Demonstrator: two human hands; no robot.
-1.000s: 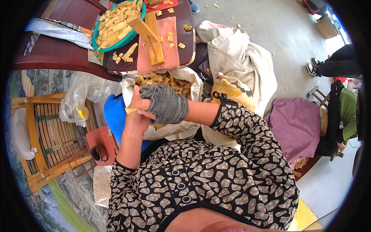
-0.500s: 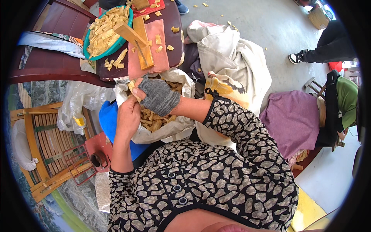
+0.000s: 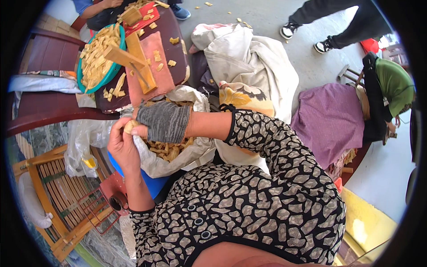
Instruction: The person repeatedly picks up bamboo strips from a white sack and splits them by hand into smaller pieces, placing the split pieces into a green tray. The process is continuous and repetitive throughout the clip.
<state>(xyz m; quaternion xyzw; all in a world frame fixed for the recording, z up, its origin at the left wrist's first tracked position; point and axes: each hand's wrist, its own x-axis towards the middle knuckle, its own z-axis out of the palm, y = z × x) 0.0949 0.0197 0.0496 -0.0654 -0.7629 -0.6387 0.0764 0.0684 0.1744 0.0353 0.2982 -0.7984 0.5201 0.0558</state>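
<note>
My left hand [image 3: 122, 144] and my right hand [image 3: 162, 122], in a grey fingerless knit glove, meet at a small pale-yellow piece [image 3: 130, 126], both with fingers pinched on it. They are over the left edge of a white sack [image 3: 164, 164] holding yellow-brown dried pieces [image 3: 171, 149]. Beyond it, a maroon table [image 3: 174, 58] carries a pink cloth [image 3: 162, 78] under a wooden board with an upright block and a blade [image 3: 144, 84]. A teal basin [image 3: 118, 71] full of cut pieces sits beside the board; loose pieces lie around.
Pale cloth bundles [image 3: 258, 62] lie right of the table. A wooden slatted chair [image 3: 58, 187] stands at left. A seated person in green [image 3: 391, 84] is at right, another person's legs [image 3: 347, 26] behind, a co-worker's arm [image 3: 95, 9] at top left.
My hands have shifted left and lower relative to the sack, still together on a piece. The view has shifted; a co-worker at top left and more of the standing person's legs now show.
</note>
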